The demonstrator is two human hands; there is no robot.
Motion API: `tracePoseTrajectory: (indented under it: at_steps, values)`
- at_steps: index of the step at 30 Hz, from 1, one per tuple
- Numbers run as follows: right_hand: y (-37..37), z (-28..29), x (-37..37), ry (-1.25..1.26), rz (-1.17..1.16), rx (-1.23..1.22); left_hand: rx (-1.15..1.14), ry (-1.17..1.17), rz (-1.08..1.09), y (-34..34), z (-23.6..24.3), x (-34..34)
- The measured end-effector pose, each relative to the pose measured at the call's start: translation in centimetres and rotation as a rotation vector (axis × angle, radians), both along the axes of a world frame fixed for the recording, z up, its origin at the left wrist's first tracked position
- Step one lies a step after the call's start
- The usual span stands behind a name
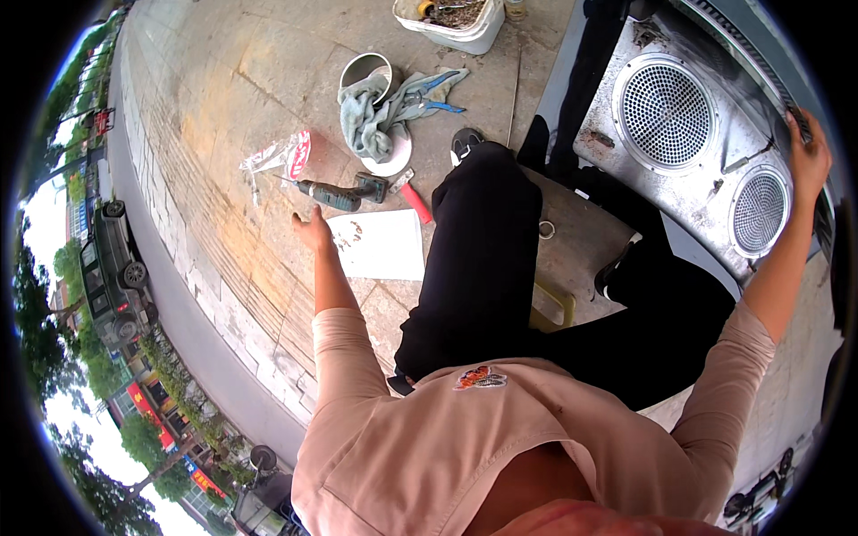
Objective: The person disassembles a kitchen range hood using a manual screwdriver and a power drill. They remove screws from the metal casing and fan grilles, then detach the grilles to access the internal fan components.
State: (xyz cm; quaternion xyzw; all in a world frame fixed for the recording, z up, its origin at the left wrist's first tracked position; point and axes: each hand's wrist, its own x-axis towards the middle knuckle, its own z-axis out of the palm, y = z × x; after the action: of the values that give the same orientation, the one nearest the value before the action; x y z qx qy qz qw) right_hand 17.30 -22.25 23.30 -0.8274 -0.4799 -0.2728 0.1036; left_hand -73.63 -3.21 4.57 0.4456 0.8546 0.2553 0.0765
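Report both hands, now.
Left hand: open, holding nothing visible, near the drill.
Right hand: at the dark edge of the metal unit; can't tell if its grip is closed.

Soft daylight falls evenly on the pavement (206,89) around me; the sky (43,214) at left glares white; fisheye distortion curves the street (179,268) toward blackened edges.

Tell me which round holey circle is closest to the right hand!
The smaller circle, at the lower right of the metal panel. The bigger circle is farther from the right hand, up and left.
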Motion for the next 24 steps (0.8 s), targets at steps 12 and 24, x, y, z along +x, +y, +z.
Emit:
tracePoseTrajectory:
  at_steps: [12, 24]
  values:
    - [-0.1, 3.3, -5.0, 0.125, 0.177, 0.126, -0.228, -0.540, 0.442, 5.9, -11.0, 2.4]
    - [0.5, 2.4, -6.6, -0.301, -0.097, 0.161, 0.091, -0.964, 0.405, 3.4, -8.2, -0.1]
